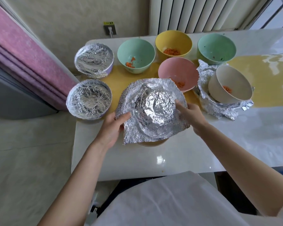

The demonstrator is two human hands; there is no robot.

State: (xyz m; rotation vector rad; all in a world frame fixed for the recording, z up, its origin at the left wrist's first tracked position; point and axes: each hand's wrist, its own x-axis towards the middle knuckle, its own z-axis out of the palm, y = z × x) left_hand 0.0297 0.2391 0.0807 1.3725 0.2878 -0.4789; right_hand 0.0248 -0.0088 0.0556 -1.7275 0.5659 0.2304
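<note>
A crumpled sheet of aluminium foil (153, 110) lies over a yellow bowl (151, 143) near the table's front edge, sagging into the bowl's hollow. Only the bowl's lower rim shows under the foil. My left hand (114, 126) pinches the foil's left edge, thumb on top. My right hand (189, 114) touches the foil's right side with fingers stretched toward the hollow.
Two foil-covered bowls (89, 99) (93, 60) stand at the left. Behind are a green bowl (136, 55), yellow bowl (173, 44), second green bowl (216, 48) and pink bowl (178, 74), some holding orange bits. A white bowl (230, 84) sits tilted on loose foil (219, 108) at the right.
</note>
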